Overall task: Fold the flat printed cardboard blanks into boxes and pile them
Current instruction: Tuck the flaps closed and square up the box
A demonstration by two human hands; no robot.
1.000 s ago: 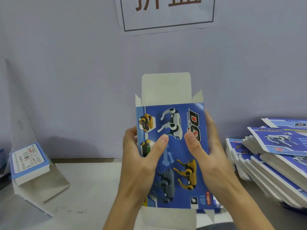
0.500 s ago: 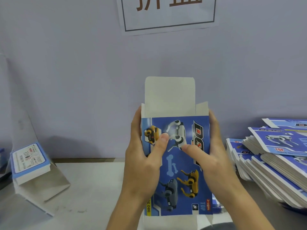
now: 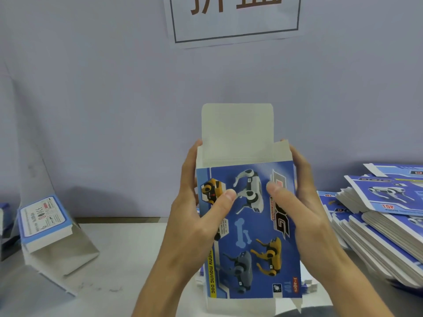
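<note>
Holding the box [image 3: 249, 229] upright above the desk [image 3: 128, 252], left hand [image 3: 201, 216] and right hand [image 3: 304, 209] pinch its side edges, thumbs on the print. Thin card looks light and easily creased; grip along the folds. Blanks [image 3: 384, 227] crowd the right; open room lies left.

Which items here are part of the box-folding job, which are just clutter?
Job:
- box held upright, top flap open
- left hand and right hand, both gripping it
- stack of flat blanks, right
- folded box, left

Lying about:
- paper sign on the wall
- table
</note>
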